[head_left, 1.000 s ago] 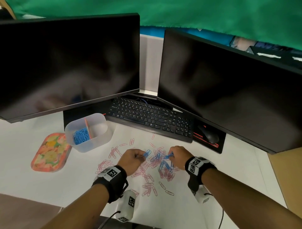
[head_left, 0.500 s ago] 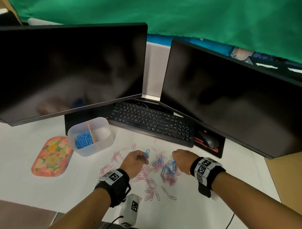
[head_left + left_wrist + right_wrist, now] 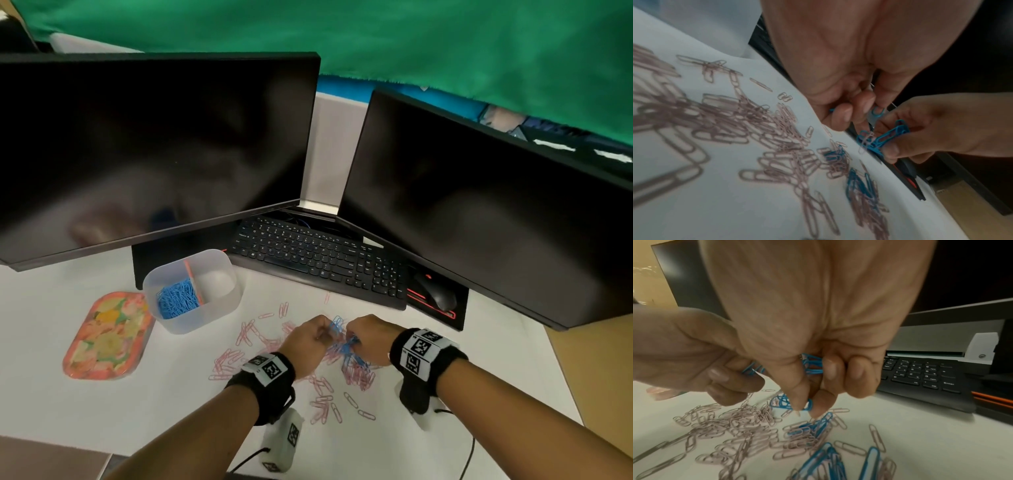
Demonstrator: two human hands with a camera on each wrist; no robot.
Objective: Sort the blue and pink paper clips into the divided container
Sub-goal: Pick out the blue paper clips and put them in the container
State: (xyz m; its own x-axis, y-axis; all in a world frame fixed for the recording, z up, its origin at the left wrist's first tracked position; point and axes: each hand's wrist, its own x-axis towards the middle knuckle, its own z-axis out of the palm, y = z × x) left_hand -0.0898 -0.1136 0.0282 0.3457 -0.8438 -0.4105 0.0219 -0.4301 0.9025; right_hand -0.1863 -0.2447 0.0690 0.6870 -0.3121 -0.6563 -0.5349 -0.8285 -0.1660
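White counter (image 3: 102, 404) carries everything, and two dark monitors stand at its back: the left monitor (image 3: 154, 150) and the right monitor (image 3: 486, 212). Between and under them lies a black keyboard (image 3: 318, 257), with a black mouse (image 3: 436, 291) on a red-edged pad just to its right. Near the left edge lies a flowery orange tray (image 3: 108, 335). Just right of the tray stands the clear divided container (image 3: 205, 317); its left compartment holds a heap of blue clips (image 3: 178, 298), while nothing can be made out in the right compartment.

In front of the keyboard a loose scatter of pink clips (image 3: 246, 337) spreads over the counter, with more blue ones mixed into the pile (image 3: 813, 426) below the hands. Both forearms come in from the bottom, each with a black wristband bearing a square printed marker.

The left hand (image 3: 308, 339) and the right hand (image 3: 371, 337) meet knuckle to knuckle above the pile. The left fingers (image 3: 844, 113) are curled, pinching a blue clip (image 3: 877, 112) at their tips. The right fingers (image 3: 830, 368) are curled too, folded round a bunch of blue clips (image 3: 813, 364), while thumb and forefinger pinch another small blue tangle (image 3: 783, 402) just above the counter. One pink clip (image 3: 866, 141) hangs caught in the blue bunch between the hands.
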